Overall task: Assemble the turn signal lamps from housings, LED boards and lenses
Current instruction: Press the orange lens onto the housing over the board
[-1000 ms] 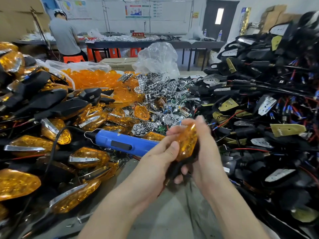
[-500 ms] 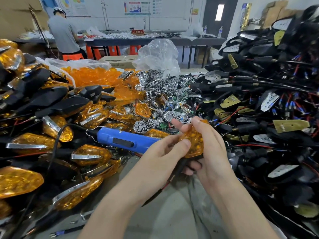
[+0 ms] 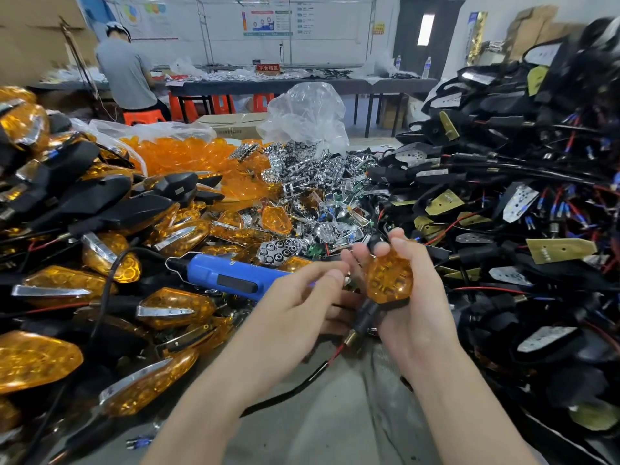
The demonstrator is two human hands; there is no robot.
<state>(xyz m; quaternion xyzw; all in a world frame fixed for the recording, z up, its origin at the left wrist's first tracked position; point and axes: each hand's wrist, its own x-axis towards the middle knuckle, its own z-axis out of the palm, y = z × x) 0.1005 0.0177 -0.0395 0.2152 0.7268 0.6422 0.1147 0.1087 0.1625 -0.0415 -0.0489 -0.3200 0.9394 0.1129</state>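
Right grip point(image 3: 412, 317): fingers and thumb are curling round the lamp point(image 3: 389, 280), clasping its sides, with the amber lens facing the camera.
Left grip point(image 3: 295, 310): is hovering just left of the lamp, fingers loosely bent and holding nothing I can make out; a small glint by the fingertips is too blurred to name.
Lamp position: is being held above the bare strip of counter point(image 3: 318, 424), between the parts piles.
Long axis: is running from the lens tip, far and high, to the black stem point(image 3: 364, 318), near and low-left; the wire point(image 3: 312, 374) is trailing leftward onto the counter.
Screwdriver point(image 3: 228, 278): is lying crosswise just beyond the left grip, its working end hiding behind that grip.
Nearer hand: the left grip is sitting between lamp and screwdriver, so it is likely the one reaching for the tool.
Judgement: the lens is appearing seated; fastening is probably coming next.
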